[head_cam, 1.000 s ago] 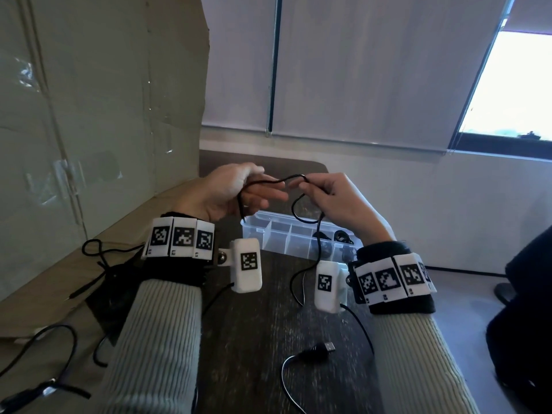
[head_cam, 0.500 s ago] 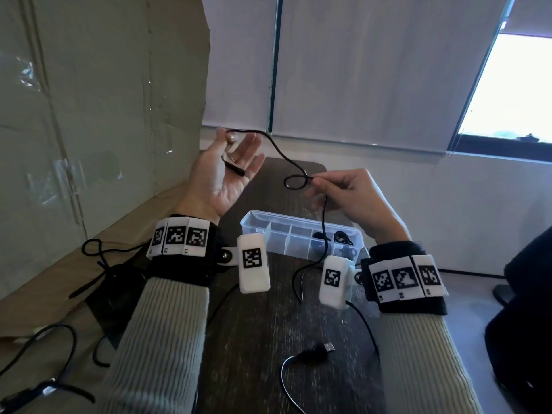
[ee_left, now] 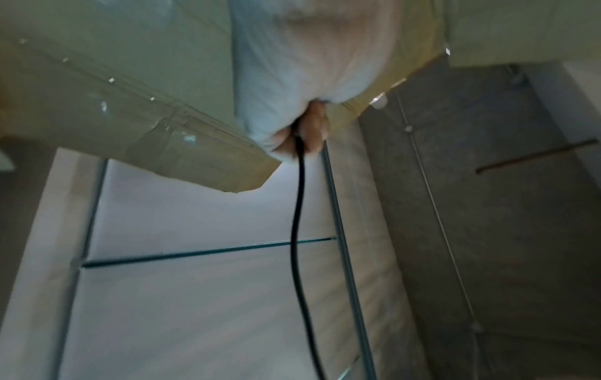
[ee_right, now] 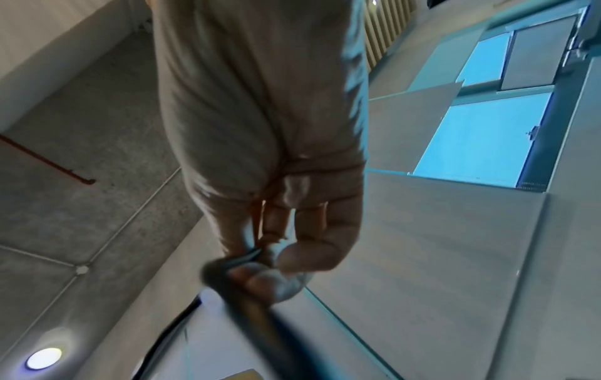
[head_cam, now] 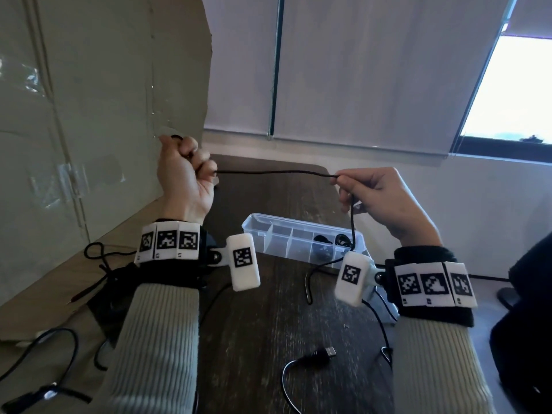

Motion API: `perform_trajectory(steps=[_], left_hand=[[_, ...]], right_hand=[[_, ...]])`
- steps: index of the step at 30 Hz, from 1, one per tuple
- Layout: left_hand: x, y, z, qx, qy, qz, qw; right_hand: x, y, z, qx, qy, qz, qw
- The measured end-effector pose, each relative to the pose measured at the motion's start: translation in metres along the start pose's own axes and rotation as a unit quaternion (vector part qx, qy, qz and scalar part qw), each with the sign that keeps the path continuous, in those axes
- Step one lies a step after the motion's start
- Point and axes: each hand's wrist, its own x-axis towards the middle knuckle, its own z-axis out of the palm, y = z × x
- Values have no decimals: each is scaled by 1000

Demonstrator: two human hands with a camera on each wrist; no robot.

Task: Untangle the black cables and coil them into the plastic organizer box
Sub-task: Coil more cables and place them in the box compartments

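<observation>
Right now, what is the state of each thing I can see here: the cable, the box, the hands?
Held cable: stretched straight between both hands, rest hanging down toward the table.
Left hand: fist closed round the cable.
Right hand: pinches the cable.
Organizer box: open, on the table; coiled cables in its right compartments.
USB cable: lying loose on the table.

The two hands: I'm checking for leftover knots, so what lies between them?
Only a straight, knot-free run of the black cable, from the left hand to the right hand; the head view shows this.
</observation>
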Motion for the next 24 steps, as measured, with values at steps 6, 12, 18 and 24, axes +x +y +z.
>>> perform_trajectory(steps=[6, 12, 18, 24], left_hand=[[7, -26, -10, 422, -59, 80, 901], [-6, -45, -8, 577, -201, 34, 791], [-39, -50, 14, 668, -348, -11, 658], [-49, -52, 27, 592, -407, -25, 695]], right_hand=[[-4, -16, -2, -8, -16, -62, 998], [-11, -35, -2, 10, -29, -124, 992], [-10, -39, -2, 45, 81, -139, 986], [-2, -29, -3, 156, 135, -69, 976]])
